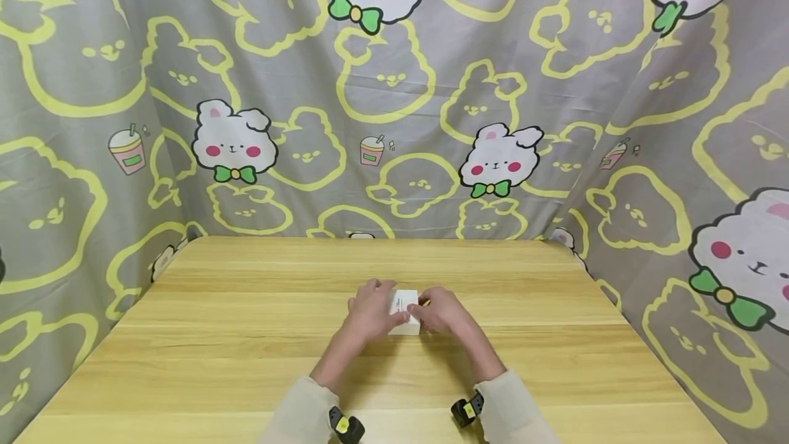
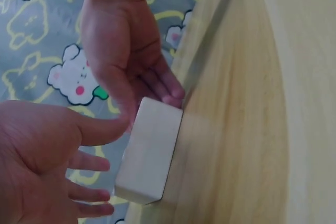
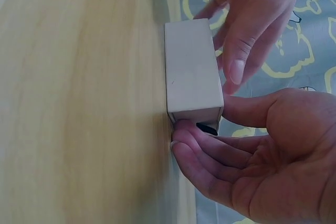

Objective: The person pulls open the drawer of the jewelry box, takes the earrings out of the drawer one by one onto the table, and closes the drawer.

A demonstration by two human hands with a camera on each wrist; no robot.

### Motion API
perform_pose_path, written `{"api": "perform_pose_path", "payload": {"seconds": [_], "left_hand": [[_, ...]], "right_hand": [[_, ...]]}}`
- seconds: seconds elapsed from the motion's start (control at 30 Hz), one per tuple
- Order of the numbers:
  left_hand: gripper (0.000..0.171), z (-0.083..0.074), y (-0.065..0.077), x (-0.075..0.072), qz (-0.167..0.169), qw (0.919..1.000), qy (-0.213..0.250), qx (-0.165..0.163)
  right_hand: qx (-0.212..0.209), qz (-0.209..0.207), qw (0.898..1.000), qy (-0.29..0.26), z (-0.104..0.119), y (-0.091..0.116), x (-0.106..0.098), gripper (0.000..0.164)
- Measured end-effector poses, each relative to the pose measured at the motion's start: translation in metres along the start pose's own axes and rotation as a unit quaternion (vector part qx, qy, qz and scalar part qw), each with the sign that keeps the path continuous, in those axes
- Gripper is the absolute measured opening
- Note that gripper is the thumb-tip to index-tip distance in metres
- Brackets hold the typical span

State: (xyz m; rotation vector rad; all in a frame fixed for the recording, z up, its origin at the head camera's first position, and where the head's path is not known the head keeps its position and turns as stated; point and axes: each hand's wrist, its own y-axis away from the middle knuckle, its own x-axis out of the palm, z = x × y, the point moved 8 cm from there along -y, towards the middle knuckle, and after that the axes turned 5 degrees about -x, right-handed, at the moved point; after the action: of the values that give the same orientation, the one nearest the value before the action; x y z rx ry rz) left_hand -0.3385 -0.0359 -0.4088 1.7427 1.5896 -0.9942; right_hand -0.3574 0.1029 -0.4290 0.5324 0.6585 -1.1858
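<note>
A small white box (image 1: pixel 405 328) with dark print on its top lies on the table between both hands. My right hand (image 1: pixel 440 310) holds its right end, thumb on the top and curled fingers (image 3: pixel 202 153) at the end face. A black tab (image 3: pixel 207 128) sticks out of that end face in the right wrist view. My left hand (image 1: pixel 370 310) is at the box's left end, its thumb reaching over the top near the front edge. In the left wrist view the other left fingers (image 2: pixel 89 195) are spread loosely beside the box, not wrapped around it.
The wooden table (image 1: pixel 246 348) stretches out around the hands. A grey curtain (image 1: pixel 394 101) with cartoon rabbits hangs behind it and along both sides. Black wrist devices (image 1: pixel 346 425) sit on both sleeves.
</note>
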Motion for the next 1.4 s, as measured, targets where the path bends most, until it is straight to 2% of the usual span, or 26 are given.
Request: {"api": "perform_pose_path", "payload": {"seconds": [0.17, 0.4, 0.57, 0.83, 1.23, 1.4], "left_hand": [[0.085, 0.0, 0.001, 0.013, 0.038, 0.9991, 0.008, -0.019], [0.095, 0.002, 0.0, 0.019, 0.034, 0.9984, 0.035, -0.03], [0.1, -0.001, 0.001, 0.02, 0.033, 0.9983, 0.045, -0.015], [0.091, -0.003, 0.004, 0.025, 0.063, 0.9963, 0.057, -0.01], [0.086, -0.004, 0.001, 0.023, 0.049, 0.998, 0.037, 0.014], [0.083, -0.003, 0.0, 0.024, 0.054, 0.9981, 0.026, 0.017]], "right_hand": [[0.003, -0.002, 1.0, -0.013, -0.001, 0.0, 0.001, 0.029], [0.006, -0.003, 1.0, -0.014, -0.003, -0.001, 0.001, 0.03], [0.008, -0.002, 1.0, -0.011, -0.003, -0.001, 0.001, 0.03], [0.008, -0.003, 1.0, -0.011, -0.003, -0.001, 0.001, 0.03], [0.013, -0.002, 1.0, -0.007, -0.004, -0.001, 0.0, 0.031], [0.013, -0.001, 1.0, -0.006, -0.004, 0.0, 0.0, 0.032]]}}
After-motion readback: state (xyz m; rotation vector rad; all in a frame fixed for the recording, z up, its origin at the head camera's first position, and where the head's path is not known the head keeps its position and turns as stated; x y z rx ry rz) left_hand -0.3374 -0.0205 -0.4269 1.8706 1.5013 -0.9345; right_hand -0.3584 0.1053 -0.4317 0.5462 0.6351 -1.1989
